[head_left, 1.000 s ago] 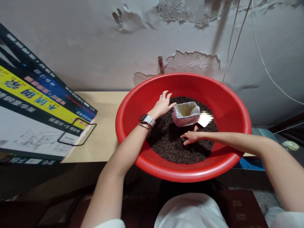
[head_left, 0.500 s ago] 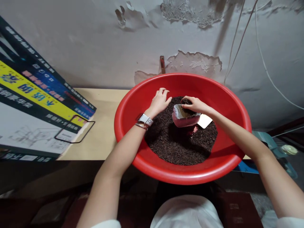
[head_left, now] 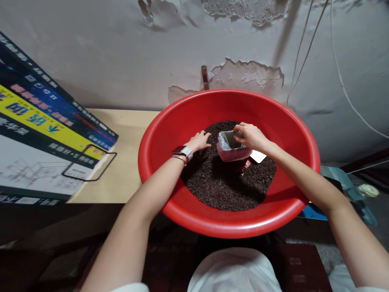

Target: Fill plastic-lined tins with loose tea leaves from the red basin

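Within the last second the right hand [head_left: 249,137] had left the dark loose leaves [head_left: 226,182] and now curled its fingers over the small lined box [head_left: 232,147] standing in the red basin [head_left: 170,134]; the left hand [head_left: 199,142] had sunk flat, fingers spread, onto the leaves beside it, suggesting filling was under way.

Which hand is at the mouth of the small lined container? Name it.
The right hand: its fingers sit at the rim of the small lined container. The left hand, with a watch on its wrist, lies flat on the dark loose material beside it.
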Demonstrator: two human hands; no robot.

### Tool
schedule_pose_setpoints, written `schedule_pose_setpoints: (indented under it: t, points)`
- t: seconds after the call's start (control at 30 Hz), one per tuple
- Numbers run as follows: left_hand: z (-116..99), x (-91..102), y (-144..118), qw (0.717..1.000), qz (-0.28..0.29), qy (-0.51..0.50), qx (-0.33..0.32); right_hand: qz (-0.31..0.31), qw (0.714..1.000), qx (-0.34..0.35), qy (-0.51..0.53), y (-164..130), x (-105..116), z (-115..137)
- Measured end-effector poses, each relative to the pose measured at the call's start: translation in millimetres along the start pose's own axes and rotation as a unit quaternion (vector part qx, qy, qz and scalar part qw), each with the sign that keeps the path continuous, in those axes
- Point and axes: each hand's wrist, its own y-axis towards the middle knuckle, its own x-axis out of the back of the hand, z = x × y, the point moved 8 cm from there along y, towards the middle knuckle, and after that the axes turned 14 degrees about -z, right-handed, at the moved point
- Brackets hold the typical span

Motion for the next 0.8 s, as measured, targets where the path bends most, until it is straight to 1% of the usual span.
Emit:
schedule_pose_setpoints:
  t: [0.1, 0.2, 0.27, 0.33, 0.5, 0.63, 0.8]
  points:
    - [19.2, -28.4, -6.0, 0.999, 0.032, -0.011, 0.041, 0.0, 1.0, -0.008, 0.013, 2.6, -4.3, -11.2]
    - [34.1, -56.7, -14.7, 0.992, 0.084, -0.016, 0.092, -0.019, 0.999, -0.036, 0.019, 7.6, -6.0, -30.3]
    - [39.1, -72.4, -20.9, 0.986, 0.125, -0.008, 0.109, -0.033, 0.998, -0.057, 0.013, 10.4, -5.4, -41.9]
    - [40.4, -82.1, -25.0, 0.983, 0.147, 0.002, 0.111, -0.042, 0.996, -0.072, 0.014, 12.0, -4.4, -49.2]
    - [38.1, -86.3, -25.3, 0.987, 0.124, 0.008, 0.103, -0.051, 0.995, -0.082, 0.018, 13.0, -0.5, -52.4]
    - [37.0, -89.1, -25.8, 0.986, 0.129, -0.009, 0.104, -0.06, 0.995, -0.083, 0.005, 12.7, 3.8, -51.6]
    - [44.3, -94.9, -25.8, 0.982, 0.136, -0.025, 0.127, -0.07, 0.995, -0.074, -0.004, 12.4, 8.2, -48.6]
